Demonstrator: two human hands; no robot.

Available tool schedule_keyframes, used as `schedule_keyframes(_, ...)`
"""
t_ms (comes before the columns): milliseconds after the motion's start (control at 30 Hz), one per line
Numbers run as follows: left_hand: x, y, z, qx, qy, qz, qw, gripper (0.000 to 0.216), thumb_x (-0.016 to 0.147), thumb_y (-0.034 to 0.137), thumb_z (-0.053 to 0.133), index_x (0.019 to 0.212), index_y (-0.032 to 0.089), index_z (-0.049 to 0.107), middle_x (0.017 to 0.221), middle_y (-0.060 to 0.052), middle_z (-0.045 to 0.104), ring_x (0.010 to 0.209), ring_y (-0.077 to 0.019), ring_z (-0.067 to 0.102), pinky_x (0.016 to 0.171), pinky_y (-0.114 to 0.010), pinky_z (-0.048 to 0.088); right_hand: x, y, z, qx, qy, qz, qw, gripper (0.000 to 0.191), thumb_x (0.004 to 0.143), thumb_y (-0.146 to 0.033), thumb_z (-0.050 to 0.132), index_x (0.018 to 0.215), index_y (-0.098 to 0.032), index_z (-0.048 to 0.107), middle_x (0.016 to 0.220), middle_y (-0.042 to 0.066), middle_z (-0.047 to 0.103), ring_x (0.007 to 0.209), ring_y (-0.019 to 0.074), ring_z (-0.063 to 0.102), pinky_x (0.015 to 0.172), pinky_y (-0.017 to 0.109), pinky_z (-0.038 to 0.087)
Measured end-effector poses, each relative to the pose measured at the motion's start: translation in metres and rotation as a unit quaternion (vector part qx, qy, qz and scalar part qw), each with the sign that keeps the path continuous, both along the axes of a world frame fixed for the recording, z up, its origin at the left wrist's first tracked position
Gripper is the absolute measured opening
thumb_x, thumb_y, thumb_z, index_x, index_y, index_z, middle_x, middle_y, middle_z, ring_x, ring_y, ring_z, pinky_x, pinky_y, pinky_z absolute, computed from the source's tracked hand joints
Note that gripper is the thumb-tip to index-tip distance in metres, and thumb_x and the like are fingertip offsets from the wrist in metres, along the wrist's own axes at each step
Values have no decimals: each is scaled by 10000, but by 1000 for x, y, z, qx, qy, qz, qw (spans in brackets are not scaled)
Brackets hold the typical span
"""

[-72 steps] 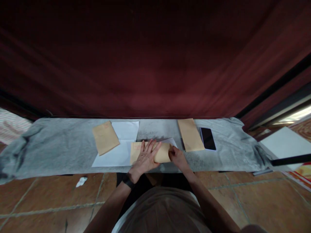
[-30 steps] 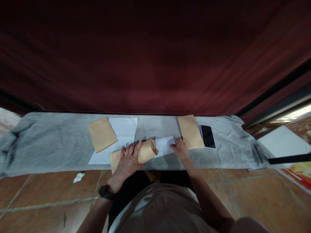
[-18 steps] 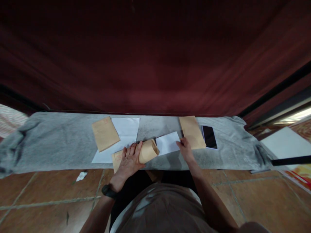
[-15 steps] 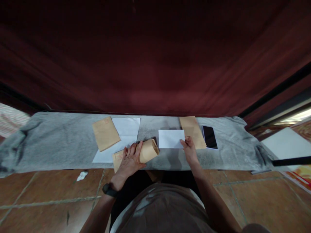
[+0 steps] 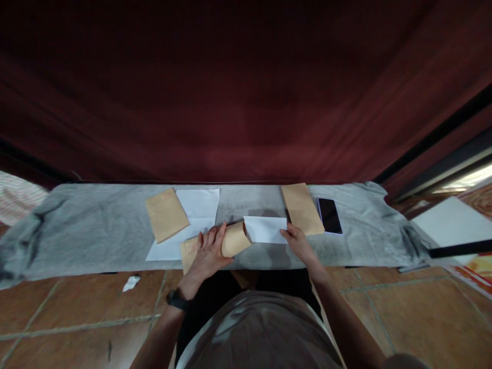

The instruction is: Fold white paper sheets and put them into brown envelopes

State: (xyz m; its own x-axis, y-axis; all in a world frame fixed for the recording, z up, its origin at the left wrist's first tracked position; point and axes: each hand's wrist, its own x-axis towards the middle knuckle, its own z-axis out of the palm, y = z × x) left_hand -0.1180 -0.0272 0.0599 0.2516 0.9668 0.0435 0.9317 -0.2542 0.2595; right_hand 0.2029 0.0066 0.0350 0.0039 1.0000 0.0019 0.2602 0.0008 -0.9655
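My left hand point(image 5: 209, 251) lies across a brown paper envelope point(image 5: 235, 240), fingers over its top and thumb along the near edge. The envelope's right end bulges into a gaping mouth. Between thumb and fingers, my right hand point(image 5: 296, 240) pinches the right end of a white sheet of paper point(image 5: 265, 229), apparently folded. The sheet's left edge is at the envelope's mouth; whether it reaches inside I cannot tell. Under the left part of the envelope lies a larger white paper point(image 5: 200, 202). A second brown envelope point(image 5: 166, 214) rests partly on that paper.
Right of my hands are another brown envelope point(image 5: 303, 207) and a dark-screened phone point(image 5: 329, 215). Everything lies on a narrow bench covered with grey cloth point(image 5: 100, 220). A dark red curtain point(image 5: 246, 102) rises behind it. Crumpled white tissue point(image 5: 131, 283) is on the tiled floor.
My right hand has brought the white sheet left and slightly nearer to me, up to the envelope's mouth. My left hand has stayed on the envelope. The view has shifted slightly.
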Motion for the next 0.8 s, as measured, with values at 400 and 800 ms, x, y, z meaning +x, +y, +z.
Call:
schedule_keyframes(400,14,12,3,54,45,-26,997,1140,734,403,773,1615,242,68,1495,-168,433,1423,-376,368,1196,-646,157,37,23,24,4,-110,69,991,220,799,-383,553,674,-213,614,642,-18,599,631,159,524,614,267,387)
schedule_keyframes(800,20,21,6,69,66,-65,993,1084,734,410,793,1607,215,181,1514,-200,422,1455,-396,333,1202,-651,111,35,35,21,-32,-93,79,992,194,786,-360,548,681,-205,598,656,-4,611,657,166,552,593,257,389)
